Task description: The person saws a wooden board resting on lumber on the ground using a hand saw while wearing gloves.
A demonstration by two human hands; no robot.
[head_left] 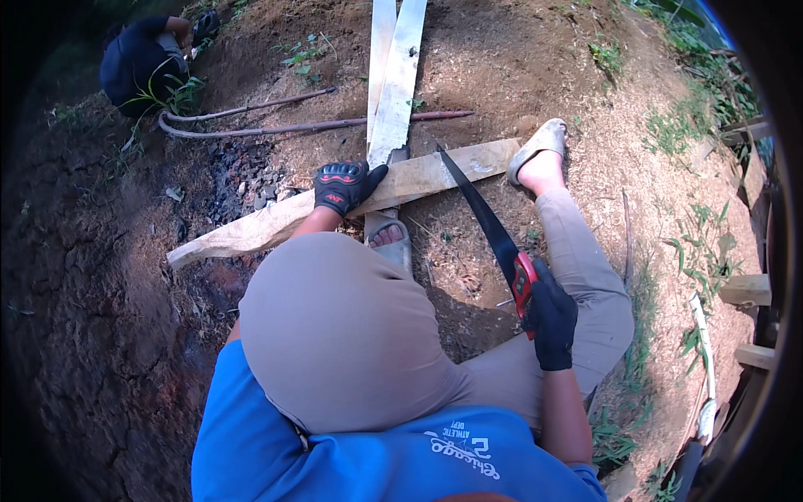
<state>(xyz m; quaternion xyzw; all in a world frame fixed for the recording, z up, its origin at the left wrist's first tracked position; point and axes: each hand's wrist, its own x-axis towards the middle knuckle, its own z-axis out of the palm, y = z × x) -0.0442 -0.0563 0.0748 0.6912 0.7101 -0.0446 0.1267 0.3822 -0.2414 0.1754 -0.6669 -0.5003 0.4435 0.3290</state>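
Observation:
My right hand (551,316), in a black glove, is closed round the red handle of a handsaw (489,220). Its dark blade points up and to the left. The blade's tip crosses over a rough wooden plank (456,172); whether they touch, I cannot tell. My left hand (344,186), gloved in black with red trim, grips that plank left of its middle, thumb along the top. Slanting up to the right, the plank lies over the near end of another board. One sandalled foot (541,151) is at its right end; the other (390,234) is just below it.
Two pale boards (398,77) run away from me at the top. A bent brown stick (276,130) lies beyond my left hand. Another person (142,63) crouches at the upper left. Dark rubble (247,180) covers soil at left; timber ends (744,290) jut in at right.

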